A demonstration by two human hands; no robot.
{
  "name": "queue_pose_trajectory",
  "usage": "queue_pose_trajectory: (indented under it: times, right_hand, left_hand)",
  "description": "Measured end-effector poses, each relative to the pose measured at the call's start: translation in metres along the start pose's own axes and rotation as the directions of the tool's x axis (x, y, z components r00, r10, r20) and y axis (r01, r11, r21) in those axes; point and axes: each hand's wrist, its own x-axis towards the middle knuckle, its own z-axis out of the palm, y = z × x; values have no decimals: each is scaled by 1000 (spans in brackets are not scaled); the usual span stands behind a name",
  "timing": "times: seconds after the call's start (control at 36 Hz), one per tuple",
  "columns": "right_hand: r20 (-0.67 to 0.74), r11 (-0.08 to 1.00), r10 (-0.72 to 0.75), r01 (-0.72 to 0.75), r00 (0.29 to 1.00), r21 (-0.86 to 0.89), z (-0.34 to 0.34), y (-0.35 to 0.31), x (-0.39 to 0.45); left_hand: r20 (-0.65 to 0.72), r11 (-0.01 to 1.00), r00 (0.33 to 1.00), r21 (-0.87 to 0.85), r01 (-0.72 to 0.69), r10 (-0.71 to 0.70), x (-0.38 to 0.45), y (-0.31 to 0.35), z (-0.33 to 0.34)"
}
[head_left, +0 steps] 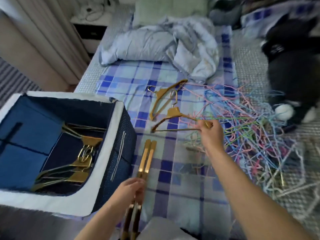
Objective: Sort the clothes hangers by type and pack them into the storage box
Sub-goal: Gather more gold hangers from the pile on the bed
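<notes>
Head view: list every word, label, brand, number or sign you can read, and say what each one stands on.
No text can be read in this view.
Black garment: a pale printed mark, too blurred to read.
Storage box: no label shows on its white rim or dark blue walls.
Gold hangers: no brand marks or lettering show.
Checked bedsheet: pattern only, no writing.

I can read no words, numbers or brand names anywhere here. The one possible marking is a pale print on the black garment (pixel 277 47) lying on the bed far beyond my right hand (pixel 210 134), and it is too blurred for me to make out.
</notes>
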Motion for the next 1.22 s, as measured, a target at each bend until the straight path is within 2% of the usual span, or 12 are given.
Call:
queue_pose_trajectory:
  times: [0.08, 0.17, 0.31, 0.39, 0.53, 0.67, 0.86, 0.97, 1.11, 1.17, 1.22]
  right_hand:
    - [-60, 991, -124, 127, 990, 38, -51, -31, -18]
    - [-127, 954, -243, 261, 962, 145, -92, -57, -31]
    - [-236, 846, -257, 336, 937, 415, -136, -83, -30]
    - [-218, 834, -179, 265, 959, 484, -152, -95, -28]
    - [1, 828, 13, -11, 1000, 560, -150, -86, -26]
    - [112, 793, 140, -179, 984, 582, -131, -65, -21]
    - [156, 797, 278, -318, 948, 514, -101, -45, -3]
    - [188, 818, 307, -360, 933, 450, -84, -41, 5]
    - [233, 829, 368, -431, 900, 357, -62, -27, 16]
    - [199, 906, 358, -391, 912, 163, -55, -24, 15]
    - [133, 958, 269, -250, 954, -140, -54, -28, 2]
  left_hand:
    - [24, 999, 999, -44, -21, 22, 0, 10, 6]
    - [7, 993, 993, -15, -118, 118, -3, 27, 18]
    - [21, 969, 975, 111, -222, 221, -11, 58, 34]
    - [38, 958, 962, 91, -273, 271, -15, 74, 38]
    - [119, 931, 927, -131, -342, 357, -32, 95, 45]
    - [194, 913, 893, -136, -385, 406, -48, 102, 50]
    - [300, 891, 840, -183, -416, 453, -75, 101, 54]
    - [332, 894, 832, -223, -388, 444, -74, 104, 58]
    - [324, 909, 850, -170, -380, 416, -67, 105, 68]
    - [321, 916, 858, -167, -365, 400, -63, 104, 71]
    - [316, 925, 869, -126, -359, 380, -58, 104, 74]
